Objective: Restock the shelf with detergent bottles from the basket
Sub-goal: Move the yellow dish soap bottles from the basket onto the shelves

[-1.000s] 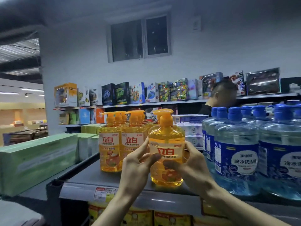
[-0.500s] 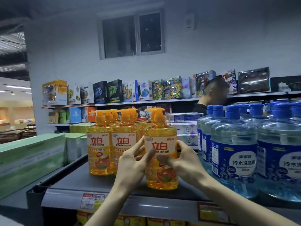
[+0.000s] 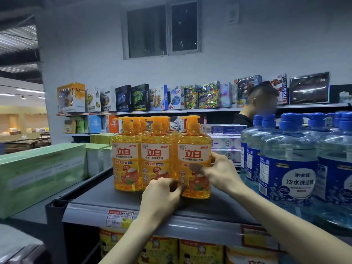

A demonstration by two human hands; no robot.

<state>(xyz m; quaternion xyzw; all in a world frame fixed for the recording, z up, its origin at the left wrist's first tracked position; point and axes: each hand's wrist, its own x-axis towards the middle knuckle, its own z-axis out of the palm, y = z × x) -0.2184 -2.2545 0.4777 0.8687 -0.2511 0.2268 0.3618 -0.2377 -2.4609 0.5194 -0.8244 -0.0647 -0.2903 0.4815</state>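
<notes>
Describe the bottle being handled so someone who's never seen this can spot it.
Find the grey shelf between the green boxes and the big blue-capped jugs. Its front row holds three yellow pump bottles. Pick the rightmost bottle, nearest the jugs and slightly forward: the only one gripped by the left hand and right hand.

Yellow plastic pump bottles [image 3: 155, 159] stand in rows on grey metal shelf [image 3: 106, 199]. Green cardboard cartons [image 3: 42, 174] lie to their left; clear blue-capped plastic jugs [image 3: 289, 168] stand just right.
</notes>
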